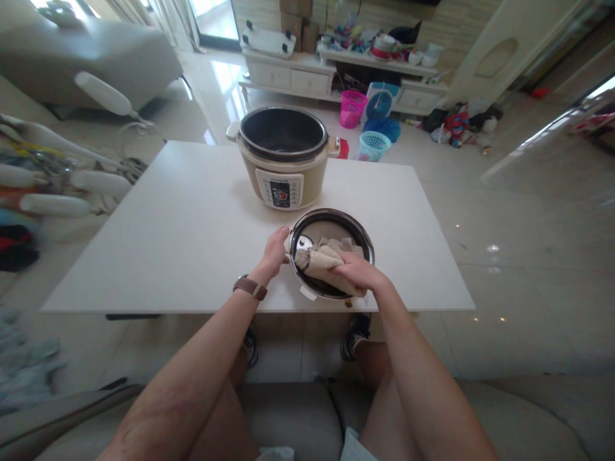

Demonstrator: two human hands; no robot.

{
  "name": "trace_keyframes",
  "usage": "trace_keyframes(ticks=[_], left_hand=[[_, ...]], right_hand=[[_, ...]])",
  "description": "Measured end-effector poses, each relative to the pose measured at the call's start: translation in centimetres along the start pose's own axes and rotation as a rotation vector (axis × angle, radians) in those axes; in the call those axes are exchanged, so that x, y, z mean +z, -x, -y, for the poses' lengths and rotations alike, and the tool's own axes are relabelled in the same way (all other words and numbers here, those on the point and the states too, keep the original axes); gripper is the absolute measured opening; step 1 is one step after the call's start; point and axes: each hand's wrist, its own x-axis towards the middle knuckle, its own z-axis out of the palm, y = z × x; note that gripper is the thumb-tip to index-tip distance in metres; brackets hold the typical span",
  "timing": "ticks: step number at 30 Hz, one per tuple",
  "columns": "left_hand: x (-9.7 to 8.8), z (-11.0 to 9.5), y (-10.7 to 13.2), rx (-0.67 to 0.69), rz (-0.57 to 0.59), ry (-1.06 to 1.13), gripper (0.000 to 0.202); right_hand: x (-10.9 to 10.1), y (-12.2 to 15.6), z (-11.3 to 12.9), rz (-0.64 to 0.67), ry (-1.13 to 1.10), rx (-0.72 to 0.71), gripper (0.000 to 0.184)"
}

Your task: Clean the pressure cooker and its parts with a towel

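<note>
A round pressure cooker lid (331,216), its metal underside and dark sealing ring facing up, lies near the front edge of the table. My left hand (276,251) grips the lid's left rim, thumb on top. Bunched in my right hand (358,270) is a beige cloth (324,261), pressed against the inside of the lid and covering part of it. Behind the lid stands the electric pressure cooker (288,168), uncovered, with its dark inner pot showing and its control panel turned toward me.
The white table (192,211) carries the cooker and lid. Beyond it are a pink basket (353,109), a light blue basket (373,146) and a cluttered white cabinet (293,78). Pale-handled objects (103,93) stand at the left. A grey sofa (288,410) is beneath me.
</note>
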Motion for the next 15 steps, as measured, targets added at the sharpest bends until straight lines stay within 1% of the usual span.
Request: trace_keyframes(ticks=[2,3,6,8,12,13,15], left_hand=[[-0.1,0.1,0.0,0.021,0.011,-0.024,0.036],[-0.1,0.1,0.0,0.027,0.015,-0.031,0.036],[-0.2,0.0,0.1,0.034,0.02,-0.024,0.035],[-0.2,0.0,0.1,0.037,0.013,-0.007,0.035],[-0.2,0.0,0.1,0.028,0.01,0.024,0.036],[-0.2,0.0,0.0,0.025,0.013,0.028,0.037],[-0.3,0.1,-0.1,0.016,0.019,0.037,0.04]], right_hand=[[0.5,-0.3,-0.1,-0.001,-0.106,0.011,0.038],[0.8,-0.6,-0.2,-0.025,-0.162,0.03,0.037],[2.2,-1.4,-0.3,-0.184,-0.347,0.115,0.034],[3.2,-1.9,-0.1,-0.27,-0.535,0.158,0.033],[5.3,-2.7,1.4,-0.325,-0.952,0.158,0.031],[5.7,-2.9,1.8,-0.351,-1.041,0.16,0.032],[6.0,-3.3,2.3,-0.441,-1.2,0.162,0.036]])
